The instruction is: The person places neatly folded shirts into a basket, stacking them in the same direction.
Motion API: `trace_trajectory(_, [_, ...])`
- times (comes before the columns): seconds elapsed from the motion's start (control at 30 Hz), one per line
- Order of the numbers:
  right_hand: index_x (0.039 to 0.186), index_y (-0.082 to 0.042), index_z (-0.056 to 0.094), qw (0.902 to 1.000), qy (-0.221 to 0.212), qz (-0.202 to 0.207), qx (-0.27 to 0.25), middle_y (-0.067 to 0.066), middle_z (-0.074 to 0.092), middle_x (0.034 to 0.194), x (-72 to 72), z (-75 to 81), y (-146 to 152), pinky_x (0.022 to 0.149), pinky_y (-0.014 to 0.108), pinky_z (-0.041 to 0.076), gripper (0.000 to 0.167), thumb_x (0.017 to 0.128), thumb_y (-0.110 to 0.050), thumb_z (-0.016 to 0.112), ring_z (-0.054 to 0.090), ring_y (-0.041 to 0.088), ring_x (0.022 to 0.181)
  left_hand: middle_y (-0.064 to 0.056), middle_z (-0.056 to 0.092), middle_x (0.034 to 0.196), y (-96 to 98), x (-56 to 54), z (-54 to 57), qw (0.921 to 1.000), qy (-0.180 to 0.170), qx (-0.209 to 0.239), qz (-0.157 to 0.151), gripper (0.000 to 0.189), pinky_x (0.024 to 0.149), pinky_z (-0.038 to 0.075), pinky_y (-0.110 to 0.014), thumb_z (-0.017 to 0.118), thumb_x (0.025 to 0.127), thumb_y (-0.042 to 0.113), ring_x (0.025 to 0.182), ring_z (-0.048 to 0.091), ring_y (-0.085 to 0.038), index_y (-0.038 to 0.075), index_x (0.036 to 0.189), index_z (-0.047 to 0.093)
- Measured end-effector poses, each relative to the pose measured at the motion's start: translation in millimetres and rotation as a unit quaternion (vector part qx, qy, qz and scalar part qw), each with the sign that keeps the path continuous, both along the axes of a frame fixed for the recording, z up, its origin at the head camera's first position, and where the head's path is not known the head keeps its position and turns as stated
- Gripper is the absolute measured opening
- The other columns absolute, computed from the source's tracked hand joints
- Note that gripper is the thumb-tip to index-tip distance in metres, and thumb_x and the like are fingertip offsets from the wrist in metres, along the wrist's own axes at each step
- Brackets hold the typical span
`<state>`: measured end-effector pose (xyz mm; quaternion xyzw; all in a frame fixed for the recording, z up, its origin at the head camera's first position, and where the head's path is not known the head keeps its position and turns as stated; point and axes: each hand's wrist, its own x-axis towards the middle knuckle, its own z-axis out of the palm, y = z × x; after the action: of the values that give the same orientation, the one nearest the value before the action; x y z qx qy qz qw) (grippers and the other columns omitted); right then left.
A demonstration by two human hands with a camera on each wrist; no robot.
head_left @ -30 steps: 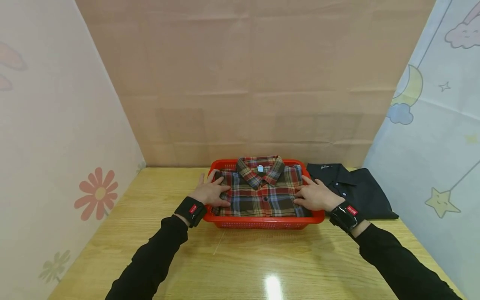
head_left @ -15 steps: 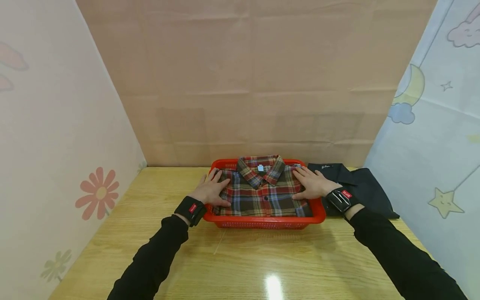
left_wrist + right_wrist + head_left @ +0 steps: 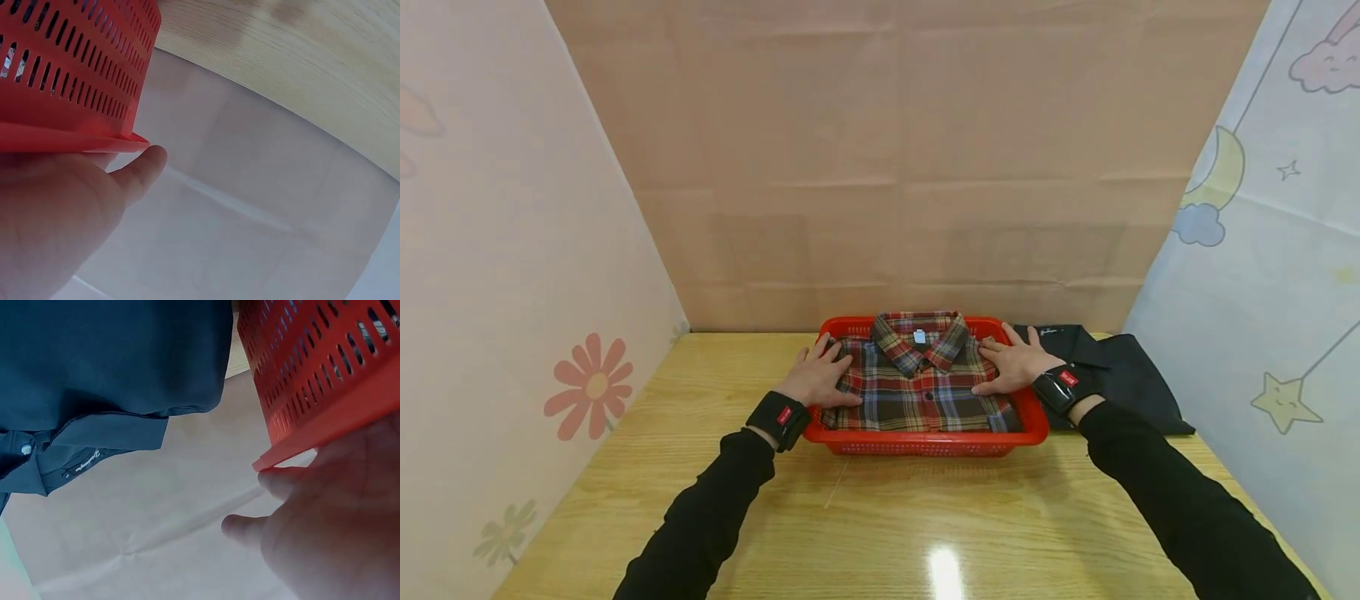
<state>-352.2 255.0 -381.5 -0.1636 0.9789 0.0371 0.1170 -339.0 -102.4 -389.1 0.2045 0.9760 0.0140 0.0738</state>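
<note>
A folded plaid shirt (image 3: 917,392), collar toward the back, lies inside a red plastic basket (image 3: 925,442). My left hand (image 3: 814,379) reaches over the basket's left rim with fingers spread, resting on that side of the shirt. On the opposite side my right hand (image 3: 1017,364) lies across the right rim, its fingers extended onto the shirt. Both wrist views show the slotted basket wall from outside, with part of the left hand (image 3: 62,212) and the right hand (image 3: 350,519) at the rim. Neither hand visibly grips cloth.
Right of the basket lies a folded dark shirt (image 3: 1120,383) with a collar, close to the basket wall. Brown paper (image 3: 895,167) covers the back, and patterned panels (image 3: 1262,275) border the sides. The wooden table (image 3: 880,517) extends in front.
My right hand has shifted left and toward the back along the shirt's right side, its fingers now spread wider. The left hand has barely moved. Basket and shirts stay in place.
</note>
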Motion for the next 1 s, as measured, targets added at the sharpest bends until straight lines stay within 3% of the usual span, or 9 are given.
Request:
trace_trajectory(0.2, [0.149,-0.011,0.043,1.0000,0.003,-0.005,-0.003,0.014,0.035,0.157,-3.6,-4.5,-2.1,0.110,0.073,-0.008,0.091,0.082,-0.071,0.059,-0.006,0.048,0.148,-0.013,0.025,0.162,-1.1,-3.1,-2.1,1.0000,0.001,-0.007,0.003,0.084,0.119,0.013,-0.060,0.064,0.086,0.061,0.152,0.002,-0.035,0.015,0.151,0.040])
trace_trajectory(0.3, [0.148,-0.010,0.044,0.9997,0.009,0.004,-0.024,0.015,0.037,0.156,-3.8,-6.0,0.6,0.110,0.074,-0.004,0.086,0.085,-0.068,0.057,-0.006,0.048,0.148,-0.012,0.026,0.162,-2.2,-3.9,-3.8,1.0000,0.003,-0.006,0.001,0.082,0.119,0.013,-0.061,0.064,0.086,0.060,0.153,0.002,-0.035,0.015,0.151,0.041])
trace_trajectory(0.43, [0.147,-0.006,0.045,0.9956,0.012,0.024,-0.090,0.018,0.038,0.154,0.9,-7.3,9.3,0.112,0.072,0.007,0.074,0.094,-0.057,0.053,-0.004,0.047,0.148,-0.013,0.027,0.161,-3.3,-3.7,-5.0,0.9999,0.002,0.008,-0.008,0.080,0.119,0.014,-0.060,0.063,0.087,0.060,0.153,0.001,-0.034,0.014,0.149,0.043])
trace_trajectory(0.6, [0.146,-0.001,0.044,0.9829,0.012,0.035,-0.180,0.023,0.036,0.154,14.5,-5.5,21.0,0.113,0.068,0.019,0.067,0.099,-0.047,0.051,0.002,0.048,0.148,-0.017,0.030,0.159,-3.7,-1.3,-4.5,0.9982,0.007,0.055,-0.022,0.074,0.119,0.014,-0.061,0.059,0.091,0.058,0.153,0.001,-0.035,0.010,0.146,0.048])
trace_trajectory(0.83, [0.148,0.000,0.040,0.9717,0.028,0.032,-0.232,0.023,0.026,0.159,27.8,-11.0,29.8,0.114,0.067,0.017,0.064,0.102,-0.044,0.046,0.008,0.045,0.149,-0.017,0.034,0.157,-7.9,0.4,-10.8,0.9927,0.025,0.115,-0.027,0.061,0.119,0.009,-0.061,0.055,0.096,0.051,0.153,0.004,-0.034,0.012,0.142,0.053])
trace_trajectory(1.0, [0.150,0.000,0.035,0.9643,0.021,0.020,-0.263,0.024,0.018,0.161,35.5,-13.3,32.4,0.116,0.065,0.011,0.061,0.104,-0.039,0.045,0.007,0.045,0.149,-0.020,0.036,0.155,-8.5,9.7,-7.9,0.9892,0.022,0.139,-0.043,0.060,0.117,0.010,-0.066,0.052,0.098,0.050,0.152,0.008,-0.037,0.011,0.143,0.052])
